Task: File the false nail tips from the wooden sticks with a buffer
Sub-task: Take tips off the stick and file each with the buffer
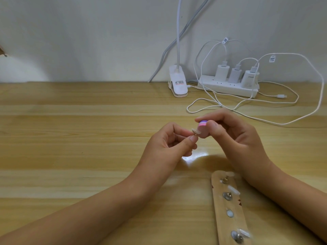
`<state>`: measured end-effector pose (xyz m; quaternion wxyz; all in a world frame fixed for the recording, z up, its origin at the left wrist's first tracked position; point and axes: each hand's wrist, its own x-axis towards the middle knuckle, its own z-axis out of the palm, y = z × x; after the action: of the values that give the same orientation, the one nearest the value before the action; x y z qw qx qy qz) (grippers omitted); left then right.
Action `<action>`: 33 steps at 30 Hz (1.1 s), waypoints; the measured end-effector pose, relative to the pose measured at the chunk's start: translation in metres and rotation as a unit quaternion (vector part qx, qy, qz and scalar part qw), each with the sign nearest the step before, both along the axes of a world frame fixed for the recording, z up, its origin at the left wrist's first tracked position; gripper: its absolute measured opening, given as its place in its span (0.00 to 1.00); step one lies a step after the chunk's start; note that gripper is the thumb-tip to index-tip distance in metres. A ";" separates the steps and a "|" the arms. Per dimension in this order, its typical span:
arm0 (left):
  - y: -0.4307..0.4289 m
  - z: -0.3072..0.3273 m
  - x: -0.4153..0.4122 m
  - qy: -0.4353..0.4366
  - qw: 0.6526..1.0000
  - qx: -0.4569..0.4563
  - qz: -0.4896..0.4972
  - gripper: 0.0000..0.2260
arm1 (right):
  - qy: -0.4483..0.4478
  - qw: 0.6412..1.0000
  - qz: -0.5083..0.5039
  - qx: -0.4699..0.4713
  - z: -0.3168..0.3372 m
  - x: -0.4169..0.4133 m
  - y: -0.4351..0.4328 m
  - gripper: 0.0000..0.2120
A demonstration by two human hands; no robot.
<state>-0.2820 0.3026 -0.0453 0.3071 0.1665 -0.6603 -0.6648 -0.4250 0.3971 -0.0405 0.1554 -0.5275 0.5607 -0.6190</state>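
My left hand [169, 140] pinches a small pale false nail tip [196, 131] between thumb and forefinger above the table's middle. My right hand [235, 137] grips a small pink buffer block [257, 130] with a purple stripe on top, and its side touches the tip. A wooden stick [228, 206] lies on the table at the lower right, under my right forearm. It carries several metal studs, and clear nail tips [233, 190] sit on some of them.
A wooden table [88, 138] fills the view. At the back right stand a white clip lamp base [177, 82] and a white power strip [228, 86] with three chargers. Loose white cables [265, 110] loop over the table behind my hands.
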 end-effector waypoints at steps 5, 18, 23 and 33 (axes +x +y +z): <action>0.000 0.000 0.000 0.002 1.000 -0.001 0.000 0.07 | -0.008 1.000 -0.003 -0.010 0.000 0.000 0.001 0.10; 0.000 -0.001 0.000 0.000 1.000 -0.012 -0.007 0.08 | -0.007 1.000 -0.003 0.001 0.000 0.000 0.001 0.08; 0.000 -0.001 0.000 0.002 1.000 -0.008 0.001 0.07 | -0.006 1.000 -0.007 -0.010 0.001 0.002 0.001 0.09; 0.000 0.000 0.000 0.003 1.000 -0.002 0.005 0.07 | -0.007 1.000 0.002 0.002 0.002 0.002 0.002 0.08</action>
<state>-0.2821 0.3026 -0.0458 0.3129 0.1669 -0.6594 -0.6629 -0.4232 0.3992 -0.0387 0.1619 -0.5240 0.5594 -0.6215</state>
